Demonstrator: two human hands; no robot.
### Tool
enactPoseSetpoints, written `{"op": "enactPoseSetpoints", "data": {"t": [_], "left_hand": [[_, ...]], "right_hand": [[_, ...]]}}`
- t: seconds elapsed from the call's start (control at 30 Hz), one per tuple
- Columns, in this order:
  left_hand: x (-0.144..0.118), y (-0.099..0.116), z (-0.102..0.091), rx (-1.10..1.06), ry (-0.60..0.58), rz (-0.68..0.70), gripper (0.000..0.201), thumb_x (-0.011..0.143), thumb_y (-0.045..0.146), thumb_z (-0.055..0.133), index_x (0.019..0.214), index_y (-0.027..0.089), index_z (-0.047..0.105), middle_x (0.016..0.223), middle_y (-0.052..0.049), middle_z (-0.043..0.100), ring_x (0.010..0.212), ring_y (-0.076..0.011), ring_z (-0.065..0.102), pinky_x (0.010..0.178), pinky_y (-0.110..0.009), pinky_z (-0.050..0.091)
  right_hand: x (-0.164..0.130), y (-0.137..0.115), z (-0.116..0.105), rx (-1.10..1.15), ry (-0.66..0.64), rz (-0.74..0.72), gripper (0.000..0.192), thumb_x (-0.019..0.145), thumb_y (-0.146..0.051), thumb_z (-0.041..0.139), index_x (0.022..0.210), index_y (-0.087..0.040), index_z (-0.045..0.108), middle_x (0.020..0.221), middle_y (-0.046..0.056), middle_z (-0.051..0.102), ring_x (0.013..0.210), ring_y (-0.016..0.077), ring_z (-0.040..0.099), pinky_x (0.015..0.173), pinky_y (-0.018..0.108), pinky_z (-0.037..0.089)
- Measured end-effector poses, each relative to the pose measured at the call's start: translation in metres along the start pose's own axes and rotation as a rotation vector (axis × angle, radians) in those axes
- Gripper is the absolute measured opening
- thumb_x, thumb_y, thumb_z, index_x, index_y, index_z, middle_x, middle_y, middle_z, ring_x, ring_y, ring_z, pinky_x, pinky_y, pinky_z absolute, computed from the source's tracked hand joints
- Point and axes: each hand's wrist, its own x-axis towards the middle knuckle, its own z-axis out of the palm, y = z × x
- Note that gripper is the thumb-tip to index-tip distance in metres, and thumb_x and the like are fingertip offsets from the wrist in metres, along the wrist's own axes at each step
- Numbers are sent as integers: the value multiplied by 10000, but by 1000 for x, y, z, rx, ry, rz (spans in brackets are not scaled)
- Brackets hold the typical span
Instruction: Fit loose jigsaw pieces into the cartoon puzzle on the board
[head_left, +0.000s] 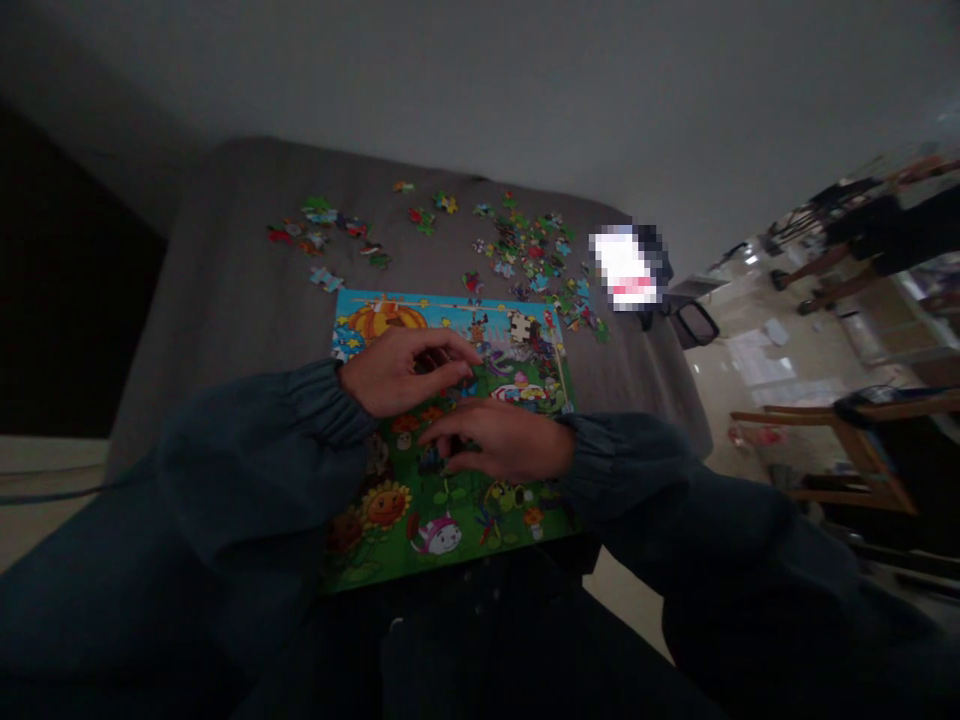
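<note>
- I read the jigsaw puzzle (450,440) as mostly assembled: the bright cartoon picture fills the board from the pumpkin corner at 11 o'clock down to the sunflower at 7 o'clock, and most of it looks joined.
- I see at least one pale gap near the top edge, at about 1 o'clock of the board, and the middle is hidden under my hands, so I cannot say how complete that part is.
- What is left, by my judgement, is a fair number of loose pieces (536,250) scattered on the grey surface (225,290) beyond the board at 12 to 1 o'clock, with a smaller group (322,235) well apart at 11 o'clock.
- My left hand (401,370) lies on the upper middle of the picture, fingers curled with the thumb drawn in towards them; something dark sits under the fingers, possibly a piece, but it is too dim to tell, so I cannot say whether it grips anything.
- My right hand (506,440) rests just below and to the right of it, at about 4 o'clock, fingers stretched flat and pressing on the picture, holding nothing that I can see.
- The two hands are near, fingertips almost meeting over the board's centre.
</note>
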Motion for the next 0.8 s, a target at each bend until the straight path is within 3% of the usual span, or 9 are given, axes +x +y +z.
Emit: {"op": "enactPoseSetpoints", "data": {"t": [0.17,0.27,0.37,0.47,0.6,0.8], "left_hand": [[0,-1,-1,5,-1,1,262,865,364,572,992,163,683,848,-40,734,765,-159,686,698,-253,532],[0,-1,-2,30,13,-2,266,870,377,571,987,167,684,845,-39,735,764,-157,682,688,-246,526],[0,-1,-1,59,10,4,264,863,386,589,980,171,689,823,-36,731,731,-153,671,663,-242,518],[-1,-1,1,78,-4,3,256,852,392,606,967,179,692,800,-27,718,696,-144,652,633,-234,507],[-1,-1,3,104,-12,-9,255,859,404,599,957,189,694,804,-22,713,696,-139,643,629,-227,500],[-1,-1,2,113,-27,-26,277,866,408,591,974,175,694,897,-56,730,764,-162,664,672,-243,522]], "right_hand": [[-9,-3,-11,-137,71,-72,340,806,-194,726,1130,-136,638,1061,104,628,1056,224,550,950,392,444],[-32,-1,-24,-142,179,-79,233,910,-265,605,1100,-135,638,1028,98,630,1015,207,565,938,390,453],[-63,1,-24,-189,283,-38,255,961,-293,515,1121,-129,627,1052,107,641,1030,206,574,971,406,447],[-90,0,-3,-276,299,-49,279,972,-308,490,1148,-139,626,1161,109,637,1162,218,529,1027,407,424],[-110,-3,41,-408,283,-53,418,957,-394,506,1300,-158,549,1409,104,515,1390,265,333,1098,464,355],[-116,-4,72,-471,270,-70,514,981,-473,415,1363,-139,494,1488,71,437,1417,251,315,1161,447,281]]}}
